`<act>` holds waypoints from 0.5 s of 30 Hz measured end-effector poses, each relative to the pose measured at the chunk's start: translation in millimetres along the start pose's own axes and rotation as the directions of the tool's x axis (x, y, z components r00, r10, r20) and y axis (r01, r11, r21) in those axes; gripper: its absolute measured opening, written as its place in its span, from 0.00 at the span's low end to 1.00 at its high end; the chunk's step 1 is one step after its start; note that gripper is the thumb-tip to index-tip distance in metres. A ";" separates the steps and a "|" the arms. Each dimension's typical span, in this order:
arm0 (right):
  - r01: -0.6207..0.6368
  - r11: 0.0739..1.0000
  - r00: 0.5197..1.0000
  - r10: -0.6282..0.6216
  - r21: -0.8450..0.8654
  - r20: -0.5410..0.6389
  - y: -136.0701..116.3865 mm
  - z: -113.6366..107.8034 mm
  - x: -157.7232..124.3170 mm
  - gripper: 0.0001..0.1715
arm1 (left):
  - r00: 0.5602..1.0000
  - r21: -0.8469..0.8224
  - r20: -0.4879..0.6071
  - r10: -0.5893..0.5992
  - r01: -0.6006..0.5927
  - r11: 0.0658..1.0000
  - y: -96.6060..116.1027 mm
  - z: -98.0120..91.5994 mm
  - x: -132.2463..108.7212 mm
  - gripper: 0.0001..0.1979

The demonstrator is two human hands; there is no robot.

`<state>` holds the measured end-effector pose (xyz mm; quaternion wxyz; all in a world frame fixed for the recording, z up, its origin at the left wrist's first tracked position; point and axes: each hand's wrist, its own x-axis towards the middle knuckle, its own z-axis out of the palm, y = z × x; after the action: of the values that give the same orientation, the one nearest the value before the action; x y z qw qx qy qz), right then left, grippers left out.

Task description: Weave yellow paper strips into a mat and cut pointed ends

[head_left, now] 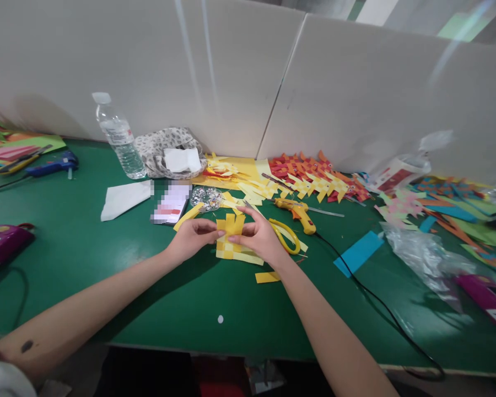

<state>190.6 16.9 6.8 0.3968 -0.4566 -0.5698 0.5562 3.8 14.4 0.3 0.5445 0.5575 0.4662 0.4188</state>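
Note:
Between my hands is a woven piece of yellow strips (230,242), dark and pale yellow in a checked pattern, with loose strip ends sticking up at its top. My left hand (193,237) pinches its left edge between thumb and fingers. On the right side, my right hand (258,234) grips the same piece, thumb across its front. A yellow strip (189,216) lies just beyond my left hand. Close by my right hand are yellow-handled scissors (287,238), partly hidden, and a short yellow strip (267,277).
A yellow glue gun (297,212) with a black cord lies to the right. Behind are finished woven fish shapes (314,176), a dish of small round eyes (206,198), a phone (173,203) and a water bottle (122,140). Blue paper (359,253) and crumpled plastic (425,259) sit farther right.

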 end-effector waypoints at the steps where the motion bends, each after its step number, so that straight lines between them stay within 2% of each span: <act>1: 0.001 1.000 1.000 -0.001 0.001 0.006 0.3 -0.1 0.0 0.47 | 1.000 0.004 0.001 -0.010 0.010 1.000 1.0 -0.1 -0.2 0.15; 11: 0.010 1.000 0.999 -0.010 -0.013 0.035 4.2 -1.6 0.6 0.46 | 0.998 -0.041 0.006 -0.059 0.059 0.997 -4.2 0.4 0.5 0.17; 15: 0.000 1.000 1.000 0.000 -0.015 0.013 7.1 -1.0 2.0 0.45 | 0.999 -0.022 0.012 -0.049 0.049 0.999 -5.9 -0.1 1.8 0.16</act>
<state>191.5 18.8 -0.3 0.3896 -0.4562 -0.5765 0.5547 3.7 16.1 -5.7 0.5633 0.5423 0.4719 0.4074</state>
